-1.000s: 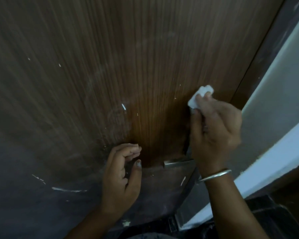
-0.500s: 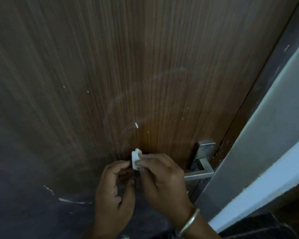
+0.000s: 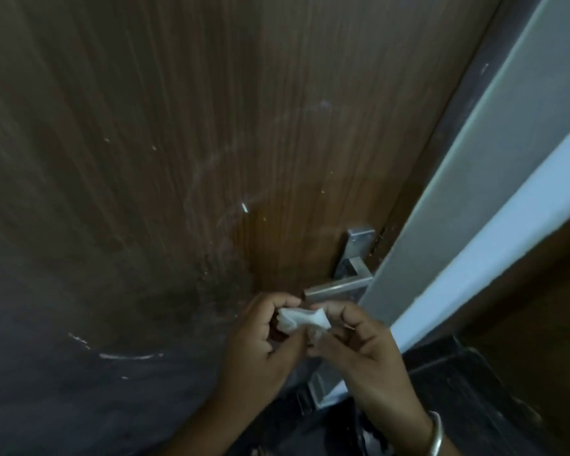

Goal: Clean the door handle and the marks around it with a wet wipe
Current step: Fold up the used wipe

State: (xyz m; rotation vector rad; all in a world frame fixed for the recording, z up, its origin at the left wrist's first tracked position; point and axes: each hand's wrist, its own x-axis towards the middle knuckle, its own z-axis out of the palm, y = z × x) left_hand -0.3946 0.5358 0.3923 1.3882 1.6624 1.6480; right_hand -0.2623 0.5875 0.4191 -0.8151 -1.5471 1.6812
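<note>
I hold the wet wipe bunched between both hands, just below the free end of the door handle. My left hand pinches its left edge with curled fingers and thumb; my right hand pinches the right edge the same way. White marks streak the door to my left.

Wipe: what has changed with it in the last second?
The right hand carried the wipe down off the door, from above the handle to just below its tip. The left hand took hold too; both now pinch it. The handle and white marks are unchanged.
</note>
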